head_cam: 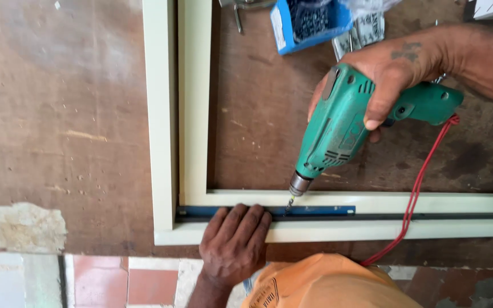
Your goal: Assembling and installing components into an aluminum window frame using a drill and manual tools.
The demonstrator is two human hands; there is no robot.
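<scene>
Right grip (397, 71) wraps closed around a green electric drill (349, 122), its bit tip touching a blue strip (320, 210) in the channel of a cream frame (195, 114) near its corner. Left grip (236, 239) presses flat, fingers extended, on the frame's lower rail at the counter (58, 114) edge. A red cord (415, 188) crosses the rail; bare counter lies open leftward.
</scene>
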